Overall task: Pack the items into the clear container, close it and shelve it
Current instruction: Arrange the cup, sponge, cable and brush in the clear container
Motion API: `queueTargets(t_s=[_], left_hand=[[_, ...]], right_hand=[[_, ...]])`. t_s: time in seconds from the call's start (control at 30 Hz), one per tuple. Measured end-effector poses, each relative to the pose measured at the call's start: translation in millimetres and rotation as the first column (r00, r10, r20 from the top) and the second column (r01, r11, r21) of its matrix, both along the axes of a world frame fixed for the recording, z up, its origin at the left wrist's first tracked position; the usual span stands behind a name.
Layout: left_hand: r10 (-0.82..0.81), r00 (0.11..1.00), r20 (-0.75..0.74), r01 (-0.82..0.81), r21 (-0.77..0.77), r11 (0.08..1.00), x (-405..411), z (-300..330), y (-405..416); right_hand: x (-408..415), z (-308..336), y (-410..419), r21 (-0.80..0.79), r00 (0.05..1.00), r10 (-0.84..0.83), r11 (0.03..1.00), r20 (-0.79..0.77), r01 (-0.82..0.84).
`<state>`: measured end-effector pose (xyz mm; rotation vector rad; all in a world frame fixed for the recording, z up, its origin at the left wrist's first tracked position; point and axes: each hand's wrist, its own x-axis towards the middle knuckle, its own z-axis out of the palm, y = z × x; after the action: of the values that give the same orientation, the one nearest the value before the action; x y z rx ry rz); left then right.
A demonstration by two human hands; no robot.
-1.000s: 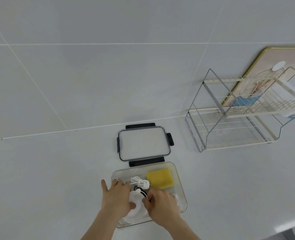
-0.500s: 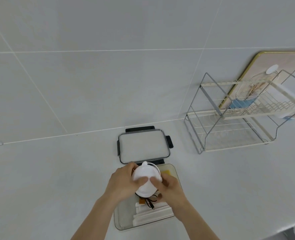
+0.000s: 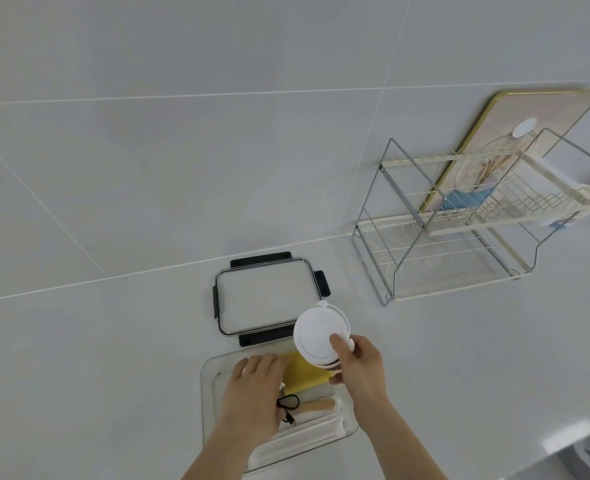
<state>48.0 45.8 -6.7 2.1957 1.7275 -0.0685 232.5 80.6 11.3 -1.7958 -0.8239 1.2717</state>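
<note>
Right hand (image 3: 357, 367) holds white lids (image 3: 319, 336); left hand (image 3: 255, 393) rests inside clear container (image 3: 207, 393).

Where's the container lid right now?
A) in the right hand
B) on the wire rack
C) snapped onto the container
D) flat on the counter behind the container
D: the lid with black clips lies flat on the counter just beyond the open clear container; the right hand holds a stack of white round lids instead, and the wire rack stands off to the right.
</note>
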Motion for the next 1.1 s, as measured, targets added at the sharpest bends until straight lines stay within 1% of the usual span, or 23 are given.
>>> queueTargets(t_s=[0.1,0.27,0.37,0.53,0.7,0.83,0.9,1.0,1.1], left_hand=[[0.044,0.994,-0.097,-0.045,-0.005,0.999,-4.7,-8.9,-3.0],[0.011,0.979,-0.204,-0.012,-0.007,1.000,-12.8,-15.6,-4.0],[-0.015,0.971,-0.240,0.010,-0.022,1.000,-11.3,-15.6,-2.1],[-0.023,0.969,-0.245,0.019,-0.020,1.000,-14.5,-12.8,2.4],[-0.022,0.968,-0.252,0.019,-0.014,1.000,-25.0,-3.0,1.7],[-0.001,0.980,-0.199,0.007,0.030,1.000,-30.9,7.3,-6.9],[-0.028,0.983,-0.183,0.036,0.041,0.999,-34.7,13.0,-13.7],[-0.062,0.977,-0.203,0.064,0.005,0.998,-40.3,17.2,-25.7],[-0.119,0.956,-0.267,0.099,-0.089,0.991,-44.3,16.7,-32.7]], right_hand=[[-2.9,-2.9,-0.4,0.019,0.998,0.014,1.000,0.057,-0.015],[-7.4,-9.5,-0.5,0.059,0.986,0.002,0.998,0.164,-0.012],[-8.9,-11.1,-3.0,0.083,0.981,0.012,0.996,0.192,-0.029],[-9.5,-9.9,-6.6,0.109,0.976,0.036,0.992,0.217,-0.061],[-18.0,-7.3,-10.0,0.137,0.956,0.027,0.988,0.291,-0.069],[-22.9,-8.0,-12.0,0.117,0.980,0.038,0.991,0.196,-0.062],[-24.0,-9.3,-14.2,0.125,0.978,0.043,0.990,0.203,-0.069],[-26.1,-9.3,-16.6,0.143,0.972,0.036,0.987,0.234,-0.071],[-28.7,-9.0,-17.9,0.139,0.967,0.044,0.987,0.250,-0.081]])
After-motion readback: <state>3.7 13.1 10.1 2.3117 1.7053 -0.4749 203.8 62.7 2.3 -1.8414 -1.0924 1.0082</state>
